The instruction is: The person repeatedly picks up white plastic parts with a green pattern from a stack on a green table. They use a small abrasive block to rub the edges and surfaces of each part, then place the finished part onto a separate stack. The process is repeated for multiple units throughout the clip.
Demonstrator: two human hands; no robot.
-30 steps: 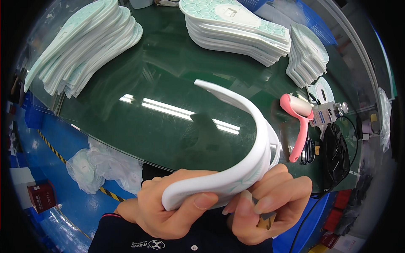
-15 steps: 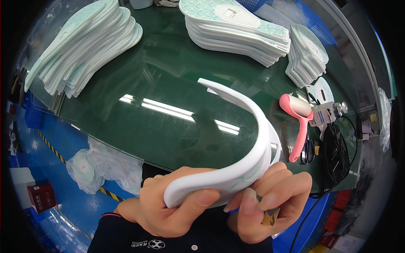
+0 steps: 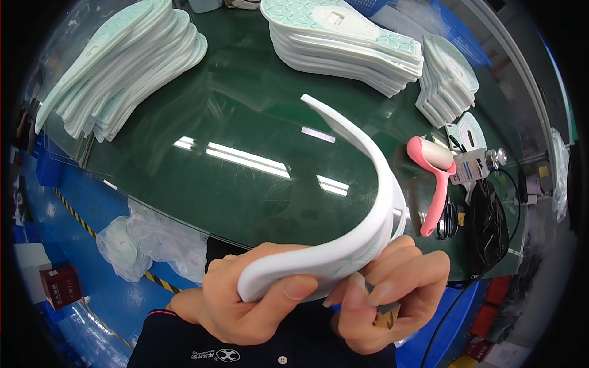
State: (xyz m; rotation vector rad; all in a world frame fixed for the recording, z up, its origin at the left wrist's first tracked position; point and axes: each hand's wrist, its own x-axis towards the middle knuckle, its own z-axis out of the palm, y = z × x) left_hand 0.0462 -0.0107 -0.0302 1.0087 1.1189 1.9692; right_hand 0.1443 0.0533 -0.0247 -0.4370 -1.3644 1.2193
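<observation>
A curved white plastic panel (image 3: 377, 196) with a pale green pattern on its outer side is held on edge over the table's near side. My left hand (image 3: 245, 300) is closed round its near end, thumb on the outside. My right hand (image 3: 399, 288) is closed at the panel's lower right side, pinching a small flat grey piece with a tan, dark-marked end (image 3: 386, 316). That piece looks like a blade wrapped in tape, and its tip is partly hidden by my fingers. Whether it touches the panel I cannot tell.
Stacks of similar panels (image 3: 132, 67) stand at the back left, back middle (image 3: 343, 55) and back right (image 3: 445, 80). At the right lie a pink lint roller (image 3: 432, 172), a clear metal-capped bottle (image 3: 472, 165), scissors (image 3: 451, 221) and a black pouch (image 3: 488, 224). A pale strip (image 3: 318, 135) lies mid-table.
The panel's far end has swung up and slightly right, uncovering more of the pale strip. My right hand has shifted a little left with the small piece; my left hand keeps its grip.
</observation>
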